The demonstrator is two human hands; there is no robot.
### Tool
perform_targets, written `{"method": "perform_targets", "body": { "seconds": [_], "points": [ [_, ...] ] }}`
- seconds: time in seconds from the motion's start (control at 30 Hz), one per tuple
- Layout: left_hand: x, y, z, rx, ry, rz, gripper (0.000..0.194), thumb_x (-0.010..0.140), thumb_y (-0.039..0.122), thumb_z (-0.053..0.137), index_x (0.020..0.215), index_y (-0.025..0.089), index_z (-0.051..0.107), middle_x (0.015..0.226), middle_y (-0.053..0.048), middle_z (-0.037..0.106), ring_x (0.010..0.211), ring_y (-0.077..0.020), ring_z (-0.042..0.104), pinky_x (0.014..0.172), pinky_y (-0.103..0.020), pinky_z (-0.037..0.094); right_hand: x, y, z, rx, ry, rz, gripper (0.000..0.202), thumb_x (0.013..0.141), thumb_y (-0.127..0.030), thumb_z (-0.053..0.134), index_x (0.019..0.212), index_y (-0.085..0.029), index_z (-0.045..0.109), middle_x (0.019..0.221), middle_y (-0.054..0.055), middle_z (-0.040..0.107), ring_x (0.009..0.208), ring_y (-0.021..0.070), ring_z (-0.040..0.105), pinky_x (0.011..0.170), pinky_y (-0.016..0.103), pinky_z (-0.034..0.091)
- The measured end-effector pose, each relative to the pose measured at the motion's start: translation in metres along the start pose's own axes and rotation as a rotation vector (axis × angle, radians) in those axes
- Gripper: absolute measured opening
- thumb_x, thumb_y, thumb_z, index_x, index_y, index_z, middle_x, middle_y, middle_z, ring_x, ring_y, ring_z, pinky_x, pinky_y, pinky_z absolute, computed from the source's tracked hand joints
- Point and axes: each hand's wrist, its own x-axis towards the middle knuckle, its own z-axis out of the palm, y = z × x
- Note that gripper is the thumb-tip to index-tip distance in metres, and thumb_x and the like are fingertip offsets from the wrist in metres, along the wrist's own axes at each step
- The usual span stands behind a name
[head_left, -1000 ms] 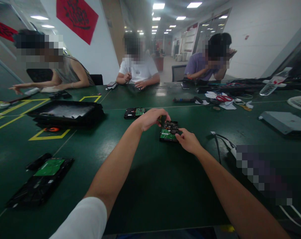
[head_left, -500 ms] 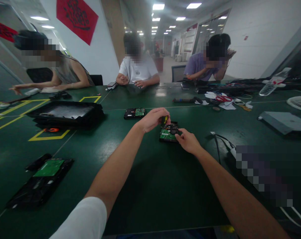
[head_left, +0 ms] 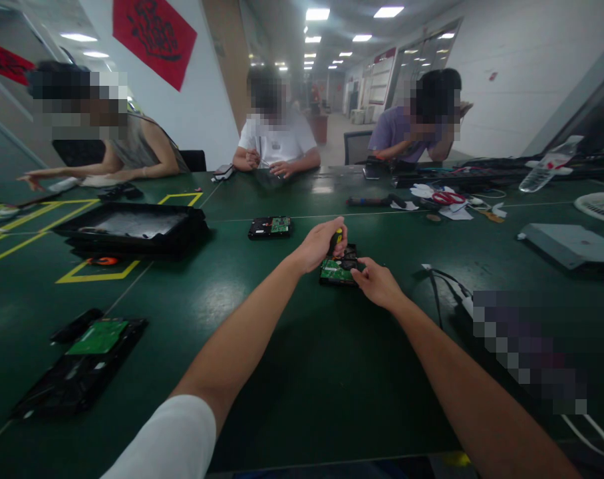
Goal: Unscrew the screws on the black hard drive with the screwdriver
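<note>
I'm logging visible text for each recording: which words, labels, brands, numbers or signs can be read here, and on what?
None reads clearly enough to quote.
Large red sheet: black brush characters, too stylised and blurred.
Smaller red sheet at the left edge: dark strokes, too blurred.
White shirt: chest mark, too small.
Hard drive at the right hand: pale mark, too small.
Bottle: red marking, too blurred.

Forearms (head_left: pixel 247 326) flank open passage toward the hard drive (head_left: pixel 336 271).
</note>
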Motion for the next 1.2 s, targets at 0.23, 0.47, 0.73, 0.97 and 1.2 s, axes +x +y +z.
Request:
{"method": "perform_targets", "body": {
  "seconds": [0.23, 0.47, 0.73, 0.97, 1.2],
  "points": [
    [0.000, -0.009, 0.002, 0.032, -0.002, 0.123, 0.044, 0.089, 0.055, 0.070, 0.078, 0.021, 0.045, 0.055, 0.009, 0.042, 0.044, -0.0051, 0.035, 0.047, -0.019, 0.032, 0.001, 0.004, 0.003, 0.028, 0.022, -0.019, 0.043, 0.101, -0.039, 0.055, 0.138, -0.016, 0.056, 0.086, 0.004, 0.076, 0.076, 0.0190, 0.070, 0.068, 0.027, 0.044],
    [0.004, -0.011, -0.004, 0.027, 0.128, 0.147, 0.043, 0.092, 0.056, 0.065, 0.077, 0.021, 0.044, 0.062, 0.007, 0.046, 0.043, -0.0038, 0.036, 0.043, -0.019, 0.026, 0.001, 0.001, 0.002, 0.004, 0.002, -0.003, 0.045, 0.102, -0.040, 0.053, 0.140, -0.015, 0.054, 0.084, 0.004, 0.075, 0.074, 0.0197, 0.069, 0.065, 0.028, 0.042],
    [0.010, -0.016, -0.008, 0.163, 0.213, 0.243, 0.045, 0.093, 0.059, 0.061, 0.073, 0.019, 0.051, 0.063, 0.005, 0.047, 0.053, -0.0073, 0.044, 0.054, -0.022, 0.038, 0.001, 0.002, 0.001, 0.007, -0.004, 0.000, 0.044, 0.102, -0.040, 0.053, 0.139, -0.016, 0.055, 0.082, 0.003, 0.074, 0.073, 0.0203, 0.068, 0.063, 0.029, 0.040],
    [0.004, -0.006, -0.009, 0.197, 0.118, 0.227, 0.037, 0.095, 0.054, 0.062, 0.086, 0.018, 0.065, 0.068, 0.003, 0.054, 0.058, -0.0077, 0.050, 0.060, -0.022, 0.042, 0.000, 0.000, 0.001, 0.011, -0.006, -0.001, 0.043, 0.102, -0.040, 0.053, 0.138, -0.017, 0.054, 0.082, 0.003, 0.074, 0.074, 0.0199, 0.068, 0.063, 0.028, 0.040],
    [0.008, -0.007, -0.012, 0.034, 0.110, 0.168, 0.038, 0.094, 0.053, 0.064, 0.083, 0.018, 0.058, 0.066, 0.003, 0.055, 0.054, -0.0082, 0.052, 0.055, -0.022, 0.043, 0.001, 0.002, 0.001, 0.011, 0.002, -0.001, 0.046, 0.102, -0.041, 0.053, 0.139, -0.015, 0.054, 0.085, 0.004, 0.075, 0.074, 0.0198, 0.069, 0.065, 0.028, 0.042]
  ]
}}
